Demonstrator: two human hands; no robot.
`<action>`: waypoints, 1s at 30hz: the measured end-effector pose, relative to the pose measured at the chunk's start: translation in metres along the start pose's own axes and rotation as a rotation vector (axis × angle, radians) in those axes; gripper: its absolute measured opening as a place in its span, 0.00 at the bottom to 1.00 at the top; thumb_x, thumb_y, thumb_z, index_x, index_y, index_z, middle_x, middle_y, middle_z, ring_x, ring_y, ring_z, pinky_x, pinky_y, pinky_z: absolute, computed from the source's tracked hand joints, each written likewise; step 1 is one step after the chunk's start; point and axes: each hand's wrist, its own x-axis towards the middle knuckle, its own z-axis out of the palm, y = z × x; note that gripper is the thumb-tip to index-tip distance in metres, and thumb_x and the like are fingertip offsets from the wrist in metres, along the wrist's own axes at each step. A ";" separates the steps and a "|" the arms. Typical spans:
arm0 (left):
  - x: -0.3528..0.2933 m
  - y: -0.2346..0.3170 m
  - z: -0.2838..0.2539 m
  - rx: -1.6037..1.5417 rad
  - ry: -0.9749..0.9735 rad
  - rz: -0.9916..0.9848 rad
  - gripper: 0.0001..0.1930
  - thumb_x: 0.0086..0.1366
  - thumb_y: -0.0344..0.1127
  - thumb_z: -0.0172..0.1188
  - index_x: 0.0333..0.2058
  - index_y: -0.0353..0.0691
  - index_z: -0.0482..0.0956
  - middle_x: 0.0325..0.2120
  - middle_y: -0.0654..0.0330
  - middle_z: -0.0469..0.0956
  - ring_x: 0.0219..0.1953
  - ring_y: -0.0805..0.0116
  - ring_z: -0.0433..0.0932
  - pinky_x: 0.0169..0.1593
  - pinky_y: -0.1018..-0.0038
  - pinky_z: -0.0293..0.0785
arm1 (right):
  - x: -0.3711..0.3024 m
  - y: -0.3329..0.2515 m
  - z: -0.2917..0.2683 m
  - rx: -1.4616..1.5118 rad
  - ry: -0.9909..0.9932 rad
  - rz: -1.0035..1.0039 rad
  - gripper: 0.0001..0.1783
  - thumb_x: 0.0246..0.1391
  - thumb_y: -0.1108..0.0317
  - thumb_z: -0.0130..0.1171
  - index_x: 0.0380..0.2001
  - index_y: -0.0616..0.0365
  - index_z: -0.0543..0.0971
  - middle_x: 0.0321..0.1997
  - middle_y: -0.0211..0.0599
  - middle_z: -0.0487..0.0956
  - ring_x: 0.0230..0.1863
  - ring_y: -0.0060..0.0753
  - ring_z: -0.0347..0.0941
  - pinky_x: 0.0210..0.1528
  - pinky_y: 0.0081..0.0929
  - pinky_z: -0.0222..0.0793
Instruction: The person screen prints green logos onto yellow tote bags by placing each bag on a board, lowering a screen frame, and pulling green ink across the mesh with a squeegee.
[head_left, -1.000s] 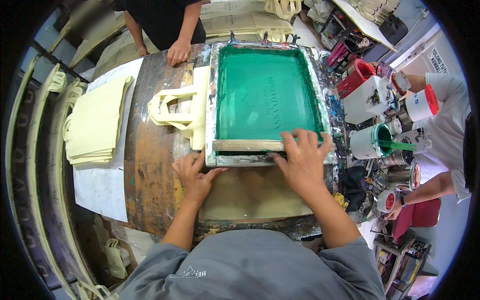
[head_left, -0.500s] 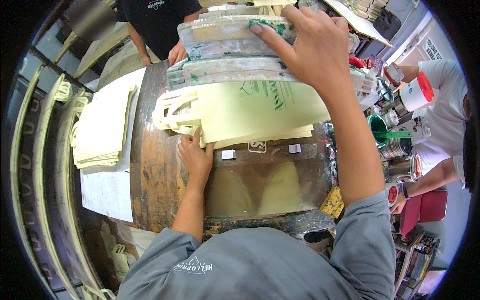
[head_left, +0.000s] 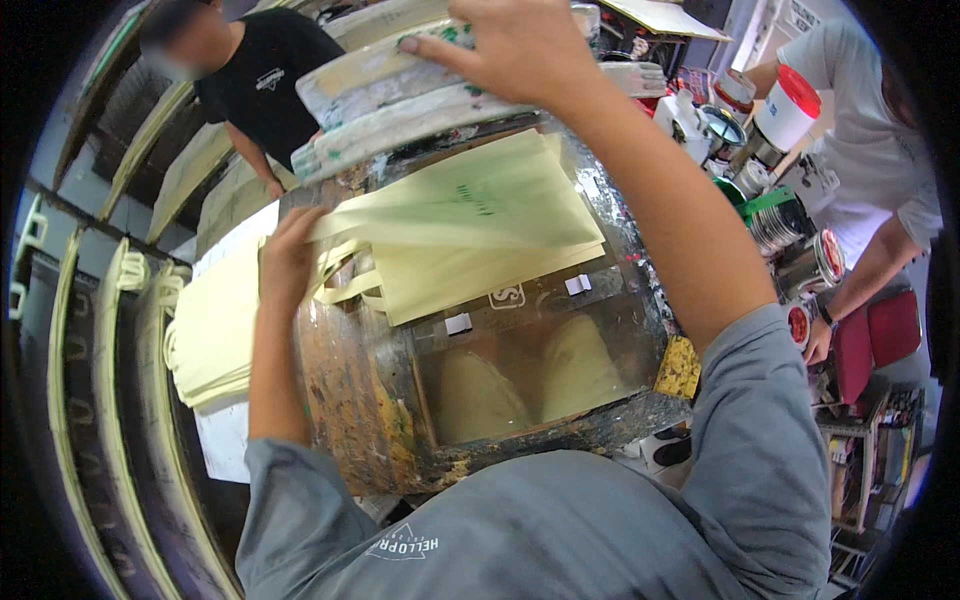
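My left hand (head_left: pixel 290 258) is closed on one end of a pale yellow tote bag (head_left: pixel 520 185) with a green print. That bag is partly raised and slants to the left. Beneath it, another pale yellow bag (head_left: pixel 425 295) lies on the worn wooden table, its handles pointing left. My right hand (head_left: pixel 525 50) grips the near edge of a tilted screen-printing frame (head_left: pixel 400 125), which has green ink smears and stands up beyond the bags. Part of that hand is cut off by the top of the view.
A stack of yellow bags (head_left: pixel 215 330) lies at the left on white sheeting, beside racks (head_left: pixel 120 370) of bags. Paint tins (head_left: pixel 775 225) crowd the right side, with a yellow sponge (head_left: pixel 678 367) nearer. A co-worker in black (head_left: pixel 265 80) stands far left, another in white (head_left: pixel 860 130) at right.
My left hand has taken hold of the printed bag by its handle end and drawn it up and left. The right hand keeps the frame raised. My view has turned slightly.
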 end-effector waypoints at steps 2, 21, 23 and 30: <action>-0.031 -0.041 -0.044 0.061 0.100 0.053 0.24 0.60 0.11 0.54 0.53 0.34 0.83 0.51 0.48 0.84 0.55 0.46 0.83 0.60 0.61 0.77 | -0.012 0.002 0.008 -0.014 0.257 -0.095 0.39 0.69 0.30 0.49 0.27 0.59 0.82 0.28 0.45 0.81 0.37 0.45 0.78 0.55 0.56 0.67; -0.028 0.149 0.268 0.183 -0.193 0.203 0.34 0.76 0.59 0.55 0.74 0.51 0.68 0.75 0.51 0.63 0.79 0.43 0.55 0.76 0.28 0.41 | 0.009 0.000 0.015 0.002 0.087 -0.058 0.44 0.71 0.24 0.39 0.35 0.56 0.81 0.32 0.38 0.81 0.42 0.36 0.78 0.56 0.51 0.68; -0.036 0.149 0.281 0.150 -0.250 0.181 0.33 0.76 0.61 0.52 0.73 0.52 0.70 0.75 0.51 0.63 0.79 0.42 0.55 0.75 0.25 0.38 | 0.004 -0.002 0.014 -0.075 0.062 -0.045 0.44 0.71 0.24 0.38 0.33 0.56 0.80 0.31 0.36 0.79 0.39 0.34 0.76 0.57 0.51 0.68; -0.061 0.167 0.275 -0.019 -0.323 0.144 0.26 0.78 0.54 0.52 0.70 0.55 0.74 0.75 0.57 0.65 0.79 0.42 0.56 0.76 0.26 0.38 | 0.014 -0.002 -0.001 -0.020 -0.138 0.047 0.44 0.72 0.23 0.35 0.34 0.55 0.79 0.26 0.31 0.76 0.32 0.31 0.72 0.59 0.54 0.70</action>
